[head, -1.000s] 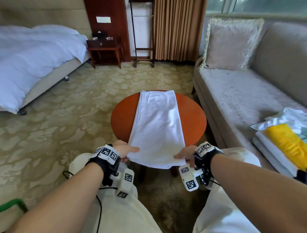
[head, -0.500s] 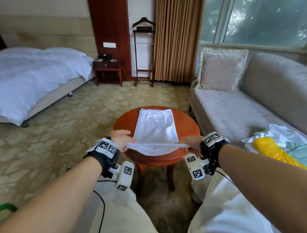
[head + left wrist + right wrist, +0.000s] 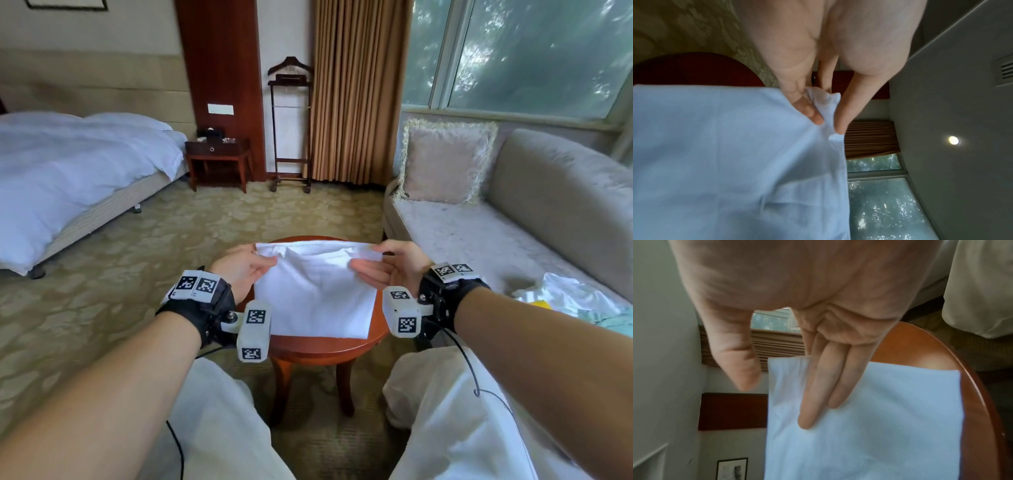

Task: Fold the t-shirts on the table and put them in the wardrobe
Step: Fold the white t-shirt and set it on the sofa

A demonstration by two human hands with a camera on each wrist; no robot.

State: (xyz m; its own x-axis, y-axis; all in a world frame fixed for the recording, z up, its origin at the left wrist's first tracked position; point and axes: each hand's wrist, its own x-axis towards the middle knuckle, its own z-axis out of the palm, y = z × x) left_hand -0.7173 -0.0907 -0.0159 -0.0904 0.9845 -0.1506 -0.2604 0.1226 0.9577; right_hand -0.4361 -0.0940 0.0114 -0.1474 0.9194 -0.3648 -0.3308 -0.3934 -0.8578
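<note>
While we look from the left, a bed [image 3: 68, 178] under smooth white bedding lies on a patterned beige carpet [image 3: 102, 291], beside a dark wooden nightstand [image 3: 219, 161]. A wooden valet stand [image 3: 290, 123] and pleated tan curtains [image 3: 356, 92] line the far wall.

Our left hand [image 3: 241, 270] pinches the far left corner of the white t-shirt [image 3: 315, 294]; in the left wrist view the soft cotton is bunched between thumb [image 3: 849, 104] and fingers [image 3: 803, 104]. The t-shirt is folded to a flat rectangle, its near edge lying on the round, glossy reddish-wood table [image 3: 322, 346], its far edge lifted between the hands.

Our right hand [image 3: 394, 267] takes the far right corner: in the right wrist view straight fingers [image 3: 826, 382] lie on the cloth, the thumb [image 3: 740, 356] apart from it, so we cannot tell whether it truly pinches.

To the right, a grey velvety sofa [image 3: 496, 240] carries a fringed square cushion [image 3: 445, 164] and a loose heap of white, yellow and pale green clothes [image 3: 575, 301], beneath a big window [image 3: 531, 54] onto trees.
</note>
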